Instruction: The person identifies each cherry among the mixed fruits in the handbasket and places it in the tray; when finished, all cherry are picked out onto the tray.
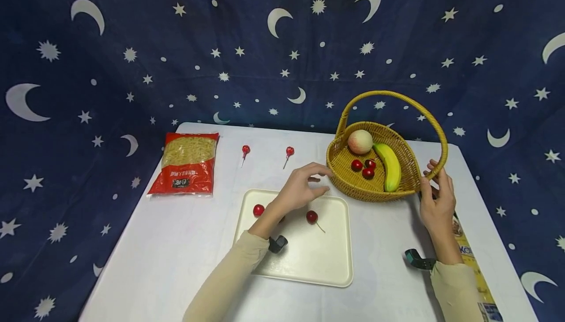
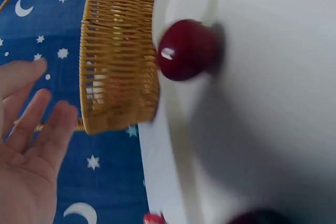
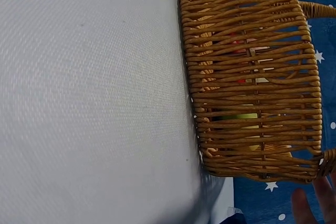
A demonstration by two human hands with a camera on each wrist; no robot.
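Note:
A wicker basket (image 1: 359, 193) with an arched handle (image 1: 384, 93) stands at the table's back right. In it lie a peach (image 1: 360, 142), a banana (image 1: 390, 165) and several cherries (image 1: 368, 173). My right hand (image 1: 439, 206) holds the handle's right base, thumb at the front and fingers behind. Reaching across a cream tray (image 1: 318, 273), my left hand (image 1: 297, 189) hovers by the basket's left side, fingers loosely extended and nothing in them. On the tray sit a stemmed cherry (image 1: 312, 217) and another cherry (image 1: 258, 210); a third is mostly hidden under the left wrist.
Two red lollipops, the left lollipop (image 1: 245, 149) and the right lollipop (image 1: 289, 151), lie behind the tray. A red pasta bag (image 1: 187, 165) rests at the back left. Beside my right forearm, a yellow package (image 1: 476, 273) lies along the table's right edge.

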